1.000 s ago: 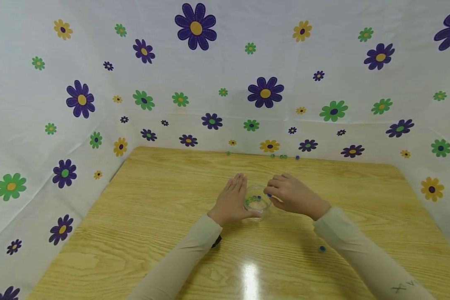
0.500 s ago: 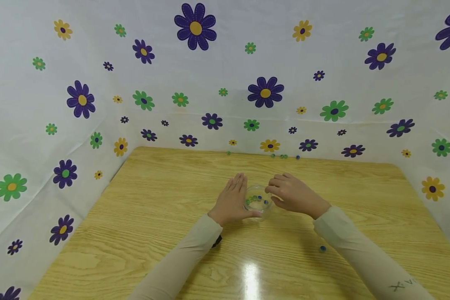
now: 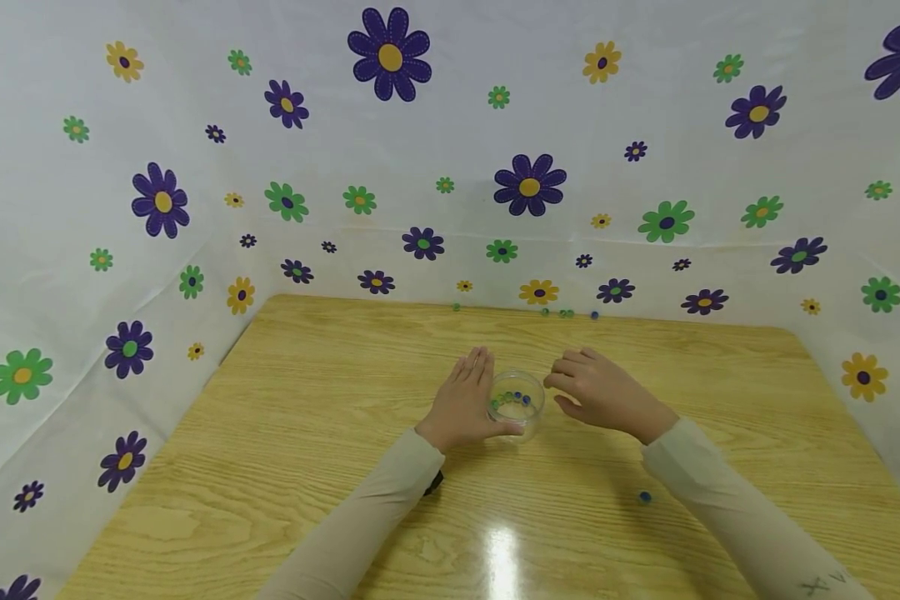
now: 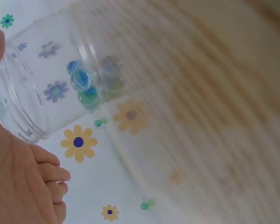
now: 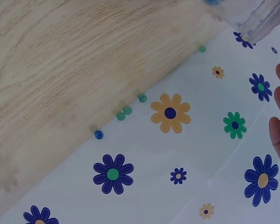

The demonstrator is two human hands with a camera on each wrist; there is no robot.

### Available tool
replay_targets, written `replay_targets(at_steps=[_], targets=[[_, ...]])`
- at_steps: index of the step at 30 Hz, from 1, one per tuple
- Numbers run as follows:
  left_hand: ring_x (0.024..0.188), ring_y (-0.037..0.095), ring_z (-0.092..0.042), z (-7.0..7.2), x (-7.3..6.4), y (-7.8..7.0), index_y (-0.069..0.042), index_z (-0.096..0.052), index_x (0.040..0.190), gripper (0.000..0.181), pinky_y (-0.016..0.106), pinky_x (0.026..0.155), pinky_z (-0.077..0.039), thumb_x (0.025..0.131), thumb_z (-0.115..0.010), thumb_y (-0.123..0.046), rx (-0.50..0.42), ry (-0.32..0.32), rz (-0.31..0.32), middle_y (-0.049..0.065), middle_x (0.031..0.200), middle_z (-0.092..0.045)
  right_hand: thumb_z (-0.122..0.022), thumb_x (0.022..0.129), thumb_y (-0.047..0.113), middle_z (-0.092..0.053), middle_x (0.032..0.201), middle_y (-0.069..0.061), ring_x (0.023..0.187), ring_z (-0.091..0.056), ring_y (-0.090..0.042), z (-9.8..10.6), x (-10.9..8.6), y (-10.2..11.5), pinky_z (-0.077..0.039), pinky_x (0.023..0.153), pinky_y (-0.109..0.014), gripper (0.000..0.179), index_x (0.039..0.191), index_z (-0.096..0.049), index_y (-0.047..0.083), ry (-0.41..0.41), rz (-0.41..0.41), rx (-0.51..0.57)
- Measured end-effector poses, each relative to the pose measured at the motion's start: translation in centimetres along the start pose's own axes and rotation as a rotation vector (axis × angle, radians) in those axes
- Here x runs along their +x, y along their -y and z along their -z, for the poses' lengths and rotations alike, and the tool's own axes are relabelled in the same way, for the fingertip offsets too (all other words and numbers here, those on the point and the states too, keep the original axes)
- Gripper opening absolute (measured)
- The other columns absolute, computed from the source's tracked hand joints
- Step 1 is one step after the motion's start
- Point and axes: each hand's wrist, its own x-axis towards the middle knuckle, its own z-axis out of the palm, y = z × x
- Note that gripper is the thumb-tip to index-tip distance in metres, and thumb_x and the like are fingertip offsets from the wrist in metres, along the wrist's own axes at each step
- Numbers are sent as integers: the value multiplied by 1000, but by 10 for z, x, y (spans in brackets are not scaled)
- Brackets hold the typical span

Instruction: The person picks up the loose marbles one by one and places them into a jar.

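Observation:
A clear jar [image 3: 521, 427] stands on the table with several green and blue marbles [image 4: 81, 80] at its bottom. My left hand [image 3: 461, 400] rests against the jar's left side, fingers straight, the thumb reaching across its near side. In the left wrist view the thumb lies at the jar's rim and the fingers on the other side. Just right of the jar is my right hand [image 3: 596, 392], raised, its fingers loosely bent and holding nothing. At the right edge of the right wrist view its fingertips [image 5: 277, 128] show apart from the jar.
One blue marble [image 3: 645, 497] lies on the wooden table [image 3: 285, 400] near the right forearm. Several green marbles [image 5: 127, 110] and a blue marble [image 5: 99, 135] sit along the table's back edge, against the flowered cloth [image 3: 457, 125]. Cloth also hangs at both sides.
The right hand held a blue marble over the jar's rim and let it go; that marble now lies inside with the others. The right hand has drawn back to the right. The left stayed put.

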Motion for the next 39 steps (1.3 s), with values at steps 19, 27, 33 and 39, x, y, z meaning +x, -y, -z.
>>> replay_targets(at_steps=[19,27,33,39], targets=[[147,27,-3,-4,2,3,3,-8,150,116,41,121,-10,76,-51,-76,20,-15,-1,19,158,-8,-84,65,16,-64,81,0,76,-59,-17,13,-36,5,-49,66,-32,29,88,-67,10,-58,24,-57],[148,27,-3,-4,2,2,3,-7,150,117,40,121,-9,76,-51,-77,28,-7,-8,19,158,-8,-86,62,16,-63,80,1,74,-57,-15,17,-56,13,-49,64,-32,32,87,-67,11,-29,34,-53],[148,27,-2,-4,2,2,2,-6,150,117,40,121,-8,76,-51,-76,30,0,-4,19,158,-7,-86,61,17,-62,79,2,73,-56,-14,21,-71,18,-49,64,-32,33,86,-66,13,5,54,-51],[148,28,-3,-4,2,2,2,-7,150,116,40,121,-9,76,-50,-76,25,-7,-8,19,158,-8,-87,59,19,-61,77,4,71,-55,-12,21,-89,20,-48,61,-30,33,84,-66,14,26,54,-39]])
